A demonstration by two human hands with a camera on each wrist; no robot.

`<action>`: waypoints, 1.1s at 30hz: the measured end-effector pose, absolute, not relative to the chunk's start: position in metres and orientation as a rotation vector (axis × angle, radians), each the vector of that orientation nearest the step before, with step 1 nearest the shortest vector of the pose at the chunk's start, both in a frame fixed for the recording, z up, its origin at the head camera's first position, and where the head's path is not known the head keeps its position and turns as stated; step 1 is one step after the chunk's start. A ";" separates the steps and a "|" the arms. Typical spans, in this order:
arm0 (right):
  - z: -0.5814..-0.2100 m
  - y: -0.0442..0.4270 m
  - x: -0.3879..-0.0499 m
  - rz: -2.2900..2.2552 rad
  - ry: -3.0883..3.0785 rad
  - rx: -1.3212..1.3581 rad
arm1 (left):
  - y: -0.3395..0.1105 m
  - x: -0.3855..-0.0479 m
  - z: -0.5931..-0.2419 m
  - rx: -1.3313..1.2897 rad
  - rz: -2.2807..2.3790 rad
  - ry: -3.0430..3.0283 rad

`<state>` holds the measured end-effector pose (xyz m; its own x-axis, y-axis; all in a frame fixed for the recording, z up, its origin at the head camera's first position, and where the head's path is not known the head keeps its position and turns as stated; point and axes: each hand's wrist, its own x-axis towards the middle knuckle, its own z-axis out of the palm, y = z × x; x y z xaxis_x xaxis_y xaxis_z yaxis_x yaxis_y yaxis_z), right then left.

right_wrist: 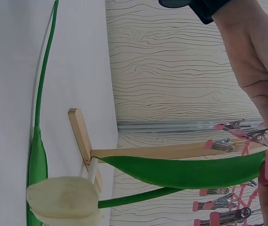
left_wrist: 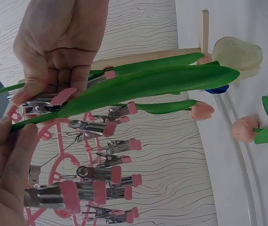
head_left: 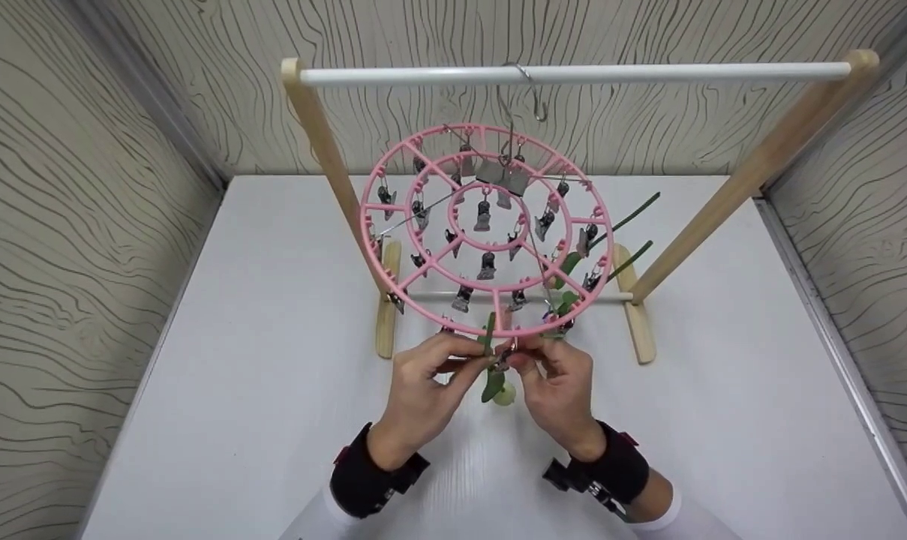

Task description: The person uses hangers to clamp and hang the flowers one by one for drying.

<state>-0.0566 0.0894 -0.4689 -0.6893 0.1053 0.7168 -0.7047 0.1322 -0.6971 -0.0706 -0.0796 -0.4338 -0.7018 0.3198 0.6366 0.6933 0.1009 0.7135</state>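
Observation:
In the head view, the left hand (head_left: 430, 390) pinches the green stem (head_left: 490, 334) of a white tulip (head_left: 504, 394) at the near rim of a pink round clip rack (head_left: 498, 330). Beside it the right hand (head_left: 562, 386) holds a metal clip (head_left: 506, 356). In the left wrist view, that clip's pink tip (left_wrist: 64, 96) lies against the stem (left_wrist: 39, 120), near the leaf's base; whether it grips the stem cannot be told. The leaf (right_wrist: 185, 172) and white bloom (right_wrist: 65, 197) extend leftward in the right wrist view.
The rack hangs by a hook (head_left: 524, 94) from a white bar (head_left: 648, 73) on a wooden stand (head_left: 325, 142). Many clips dangle from it. Pink tulips (left_wrist: 202, 110) and a blue bloom (left_wrist: 217, 89) are near the rack's right side; more green stems (head_left: 637, 211) stick out behind.

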 end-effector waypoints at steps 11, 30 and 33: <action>-0.472 0.090 -0.056 1.420 -1.863 0.526 | -0.075 -0.070 -0.434 -0.925 -1.676 -2.083; -0.474 0.116 -0.057 1.486 -1.883 0.584 | -0.092 -0.064 -0.454 -0.947 -1.596 -2.145; -0.475 0.124 -0.059 1.508 -1.873 0.583 | -0.099 -0.063 -0.463 -0.915 -1.563 -2.227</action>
